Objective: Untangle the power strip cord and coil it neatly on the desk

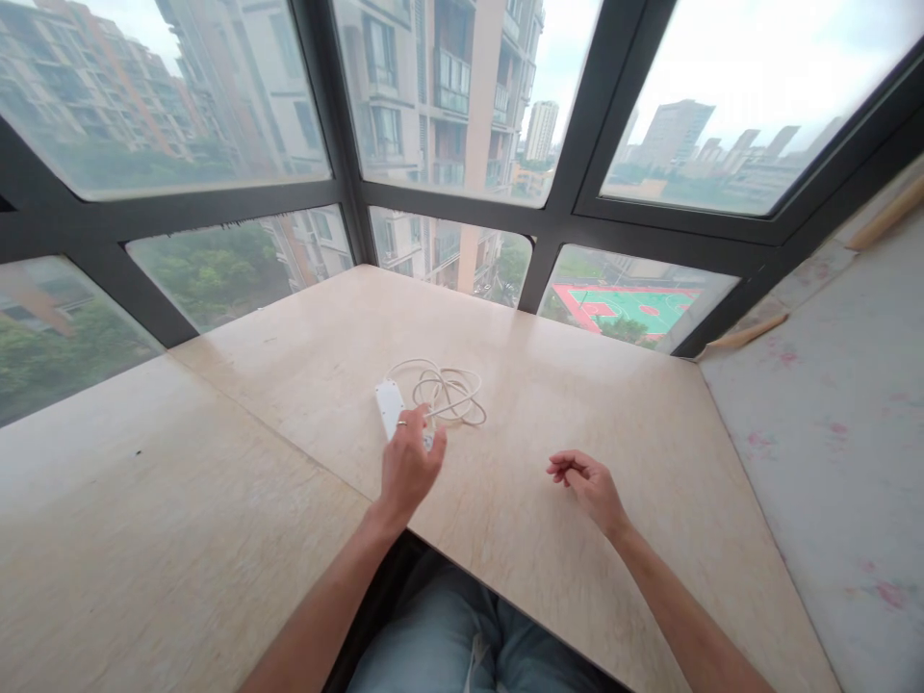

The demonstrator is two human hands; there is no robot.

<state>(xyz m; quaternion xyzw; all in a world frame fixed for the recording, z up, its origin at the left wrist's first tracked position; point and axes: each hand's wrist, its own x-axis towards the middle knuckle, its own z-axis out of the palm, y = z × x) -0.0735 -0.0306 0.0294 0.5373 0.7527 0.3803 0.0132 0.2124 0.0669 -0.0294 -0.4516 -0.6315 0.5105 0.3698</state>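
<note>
Head view: a pale stone-look ledge (621, 404) bearing a looped white cord (449, 387) and a white power strip (388, 402).
Flexible and probably a little springy, the cord may tangle, so its loops are best gathered together. Left hand (413, 450) curves over the strip's near end, thumb apart from the fingers; whether it grips cannot be told. Right hand (588, 486) is loosely curled over the ledge, nothing seen in it, well right of the cord. Smallest, the strip looks light, stiff and smooth; its long sides offer the surest hold.
</note>
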